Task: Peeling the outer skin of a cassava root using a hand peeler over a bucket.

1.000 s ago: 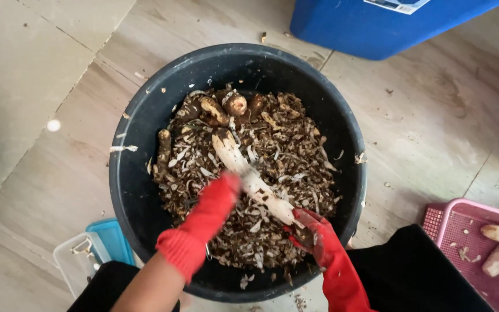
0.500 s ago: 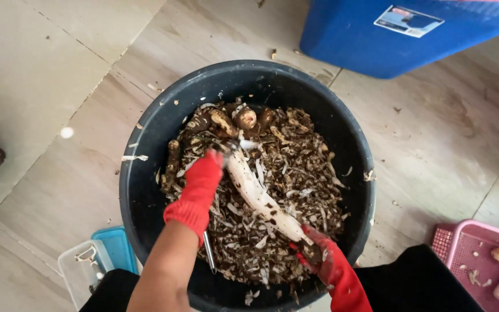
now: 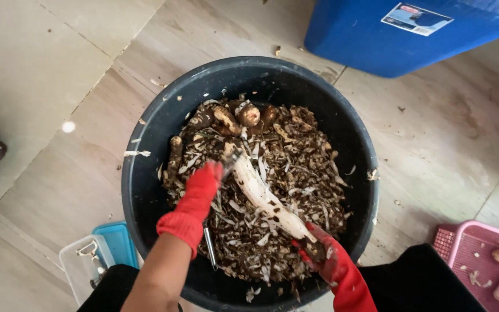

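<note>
Two red-gloved hands work over the black tub (image 3: 145,190). The left hand (image 3: 200,193) grips a peeler against the upper end of the pale root (image 3: 264,199), whose long axis slants down-right to the right hand (image 3: 324,260), closed around its lower end above the peelings.

Both hands wear red gloves: the left hand (image 3: 200,188) a short knit one with a ribbed cuff, forearm bare. The right hand (image 3: 324,254) has a long, smooth glove; the clothing is black.

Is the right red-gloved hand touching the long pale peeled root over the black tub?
Touching: the head view shows the right hand gripping the root's near end.
</note>
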